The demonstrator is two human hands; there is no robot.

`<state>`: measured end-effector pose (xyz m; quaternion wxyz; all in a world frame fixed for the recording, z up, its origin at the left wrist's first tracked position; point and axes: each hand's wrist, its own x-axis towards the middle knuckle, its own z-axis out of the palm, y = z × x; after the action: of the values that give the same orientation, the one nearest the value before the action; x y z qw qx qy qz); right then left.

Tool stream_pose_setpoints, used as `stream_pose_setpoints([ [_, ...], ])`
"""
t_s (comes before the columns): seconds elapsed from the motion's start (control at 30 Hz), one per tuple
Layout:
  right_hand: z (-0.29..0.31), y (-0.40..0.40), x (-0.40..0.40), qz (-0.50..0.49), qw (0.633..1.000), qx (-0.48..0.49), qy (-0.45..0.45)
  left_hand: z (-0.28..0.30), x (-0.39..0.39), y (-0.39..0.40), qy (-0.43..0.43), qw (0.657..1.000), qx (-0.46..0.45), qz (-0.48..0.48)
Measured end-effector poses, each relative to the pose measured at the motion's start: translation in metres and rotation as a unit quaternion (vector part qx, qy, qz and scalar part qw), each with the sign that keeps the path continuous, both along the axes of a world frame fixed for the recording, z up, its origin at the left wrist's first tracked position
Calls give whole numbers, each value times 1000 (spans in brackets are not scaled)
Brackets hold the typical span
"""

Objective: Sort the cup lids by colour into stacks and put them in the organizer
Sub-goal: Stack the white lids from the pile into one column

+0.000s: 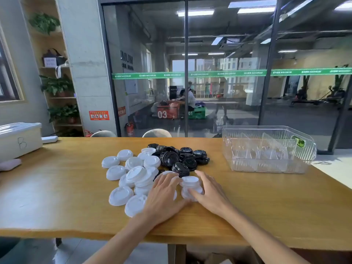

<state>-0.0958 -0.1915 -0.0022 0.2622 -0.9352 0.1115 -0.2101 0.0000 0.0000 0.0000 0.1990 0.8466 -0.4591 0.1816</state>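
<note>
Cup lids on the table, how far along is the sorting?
Early on. Done: nothing stored; the clear organizer shows no lids inside. In hand: a short stack of white lids sits between the left hand and the right hand, whose fingers wrap its side. Left: the loose white lids and the whole black lid pile on the table.

Two bare forearms, left hand (165,195), right hand (210,193)

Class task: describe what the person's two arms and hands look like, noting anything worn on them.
Both forearms are bare, with no sleeves in view. The left hand and the right hand wear no gloves, and no rings, watch or bracelets show.
</note>
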Motion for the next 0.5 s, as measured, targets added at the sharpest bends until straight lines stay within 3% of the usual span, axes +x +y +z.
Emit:
stream_pose_setpoints([
  [0.27,1,-5,11,-24,1000,17,11,-7,-2,-16,-53,997,-53,5],
  [0.5,3,-6,16,-42,996,75,-5,-8,-4,-27,-52,996,-48,46],
])
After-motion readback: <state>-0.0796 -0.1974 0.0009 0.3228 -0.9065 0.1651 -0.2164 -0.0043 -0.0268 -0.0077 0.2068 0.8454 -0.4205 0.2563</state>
